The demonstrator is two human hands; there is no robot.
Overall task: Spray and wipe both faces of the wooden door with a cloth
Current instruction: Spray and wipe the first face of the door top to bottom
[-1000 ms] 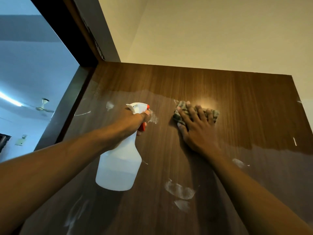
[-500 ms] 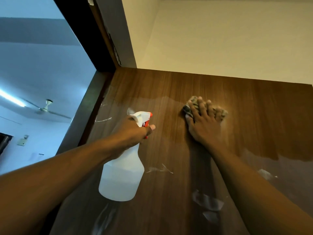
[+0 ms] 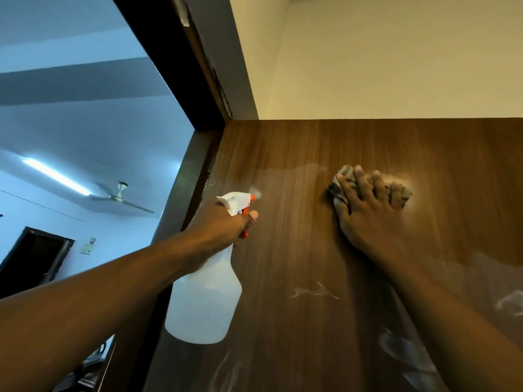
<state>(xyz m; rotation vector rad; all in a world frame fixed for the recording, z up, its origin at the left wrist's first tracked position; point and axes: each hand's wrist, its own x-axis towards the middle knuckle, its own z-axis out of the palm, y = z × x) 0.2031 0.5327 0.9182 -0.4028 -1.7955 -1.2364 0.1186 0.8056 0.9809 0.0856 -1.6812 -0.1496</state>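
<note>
Wooden door (image 3: 297, 250), seen from below at close range, filled the lower right of the head view, its top edge meeting a cream wall (image 3: 396, 66) and its top left corner lying against a dark door frame (image 3: 181, 80). The left hand (image 3: 223, 224) was curled round the neck of a translucent white spray bottle (image 3: 203, 301), with a finger laid on the orange trigger (image 3: 245, 230). The bottle was held near the door's left edge, its body hanging below the hand and its nozzle aimed at the door face. A faint puff of mist (image 3: 254, 191) showed just ahead of the nozzle.

The right hand (image 3: 368, 213) lay palm-down on the door face, well apart from the bottle and below the top edge. Its fingers were spread and only slightly bent, pressing a bunched, patterned cloth (image 3: 341, 190) flat against the wood. The cloth stuck out past the fingertips and on both sides of the hand. A pale sheen marked the wood between the nozzle and the cloth.

White smears (image 3: 314, 291) lay on the door face lower down, between the two forearms, and more showed toward the right edge (image 3: 509, 302).

Beyond the door's left edge, a blue-lit room held a ceiling fan (image 3: 120, 195) and a lit tube light (image 3: 56, 175).
</note>
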